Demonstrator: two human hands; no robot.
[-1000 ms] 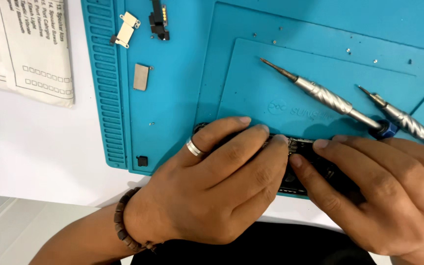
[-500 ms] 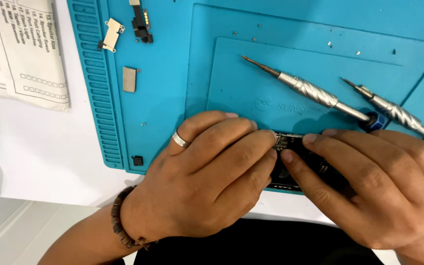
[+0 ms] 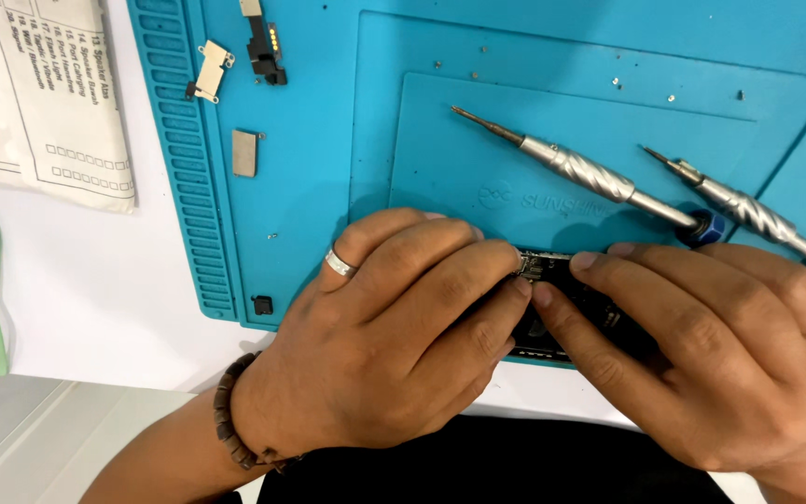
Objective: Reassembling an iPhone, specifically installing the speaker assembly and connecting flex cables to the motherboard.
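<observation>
Phone (image 3: pixel 562 303): dark, opened, lying at the near edge of the mat (image 3: pixel 328 187), mostly hidden under both hands; only a strip of exposed circuitry shows between the fingertips. Left hand (image 3: pixel 394 345): ringed, beaded bracelet at the wrist, fingers curled over the phone's left part and pressing down on it, likely to steady it. Right hand (image 3: pixel 701 355): fingers laid across the right part, index and middle tips meeting the left hand's at the exposed strip, apparently pinching or pressing a small part there; whether anything is pinched cannot be told. Two screwdrivers (image 3: pixel 590 177) (image 3: pixel 748 210): silver, laid side by side on the mat just beyond the right hand, tips pointing away to the left, within easy reach. Small parts: a metal plate (image 3: pixel 244 152), a pale bracket (image 3: pixel 209 70) and a dark connector (image 3: pixel 263 47), set well apart on the mat's left portion, likely so they stay sorted. Loose screws (image 3: pixel 616 82): scattered on the far mat. Printed sheet (image 3: pixel 48 93): on the white table (image 3: pixel 95 289), left of the mat.
</observation>
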